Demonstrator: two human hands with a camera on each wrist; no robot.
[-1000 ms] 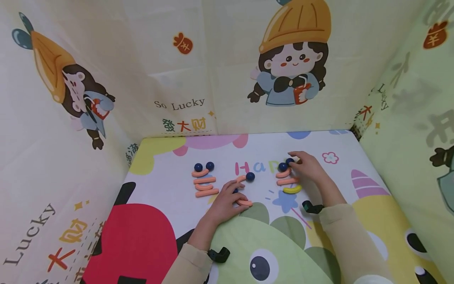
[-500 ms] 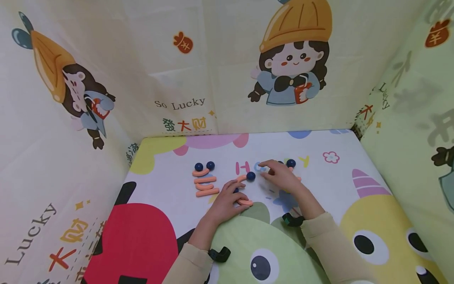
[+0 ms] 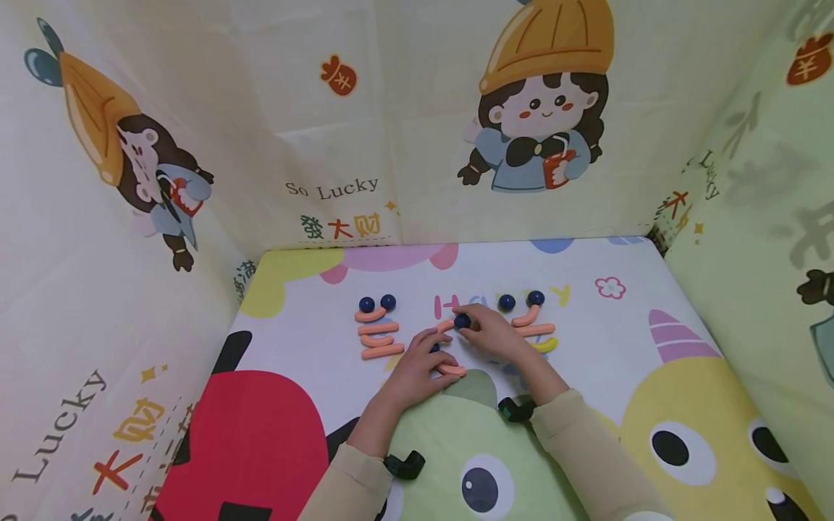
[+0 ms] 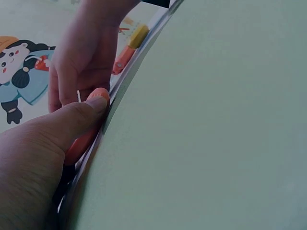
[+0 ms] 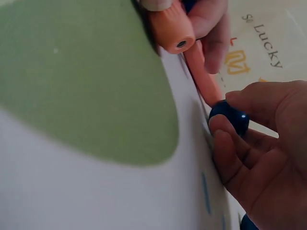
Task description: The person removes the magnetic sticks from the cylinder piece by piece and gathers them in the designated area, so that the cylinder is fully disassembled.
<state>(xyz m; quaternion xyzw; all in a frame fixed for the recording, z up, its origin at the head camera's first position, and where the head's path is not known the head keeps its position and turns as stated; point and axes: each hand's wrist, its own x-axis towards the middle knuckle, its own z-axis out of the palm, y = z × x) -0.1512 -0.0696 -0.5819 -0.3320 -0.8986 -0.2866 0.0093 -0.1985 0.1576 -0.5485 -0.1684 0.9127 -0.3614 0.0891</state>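
Note:
My right hand [image 3: 498, 334] pinches a dark blue ball [image 5: 229, 117] between thumb and fingers. The ball sits at the end of an orange rod [image 5: 204, 79]. My left hand [image 3: 413, 367] is just in front, its thumb on a curved orange rod [image 4: 86, 139] and its fingers curled on the far side. Another dark blue ball [image 3: 434, 349] shows partly under the left fingers; the rest of this middle group is hidden. To the right lie two blue balls, a curved orange rod [image 3: 526, 316], a straight orange rod [image 3: 536, 330] and a yellow curved rod [image 3: 546, 345].
At the left lies another group: two blue balls [image 3: 367, 305], straight orange rods [image 3: 382, 353] and curved ones. A printed cloth covers the table [image 3: 339, 289]. Cloth walls [image 3: 417, 145] with cartoon prints stand at the back and sides.
My right hand has moved left from the right group to the ball in the middle group and now pinches it. The right group's left ball now sits farther left. My left hand stays put.

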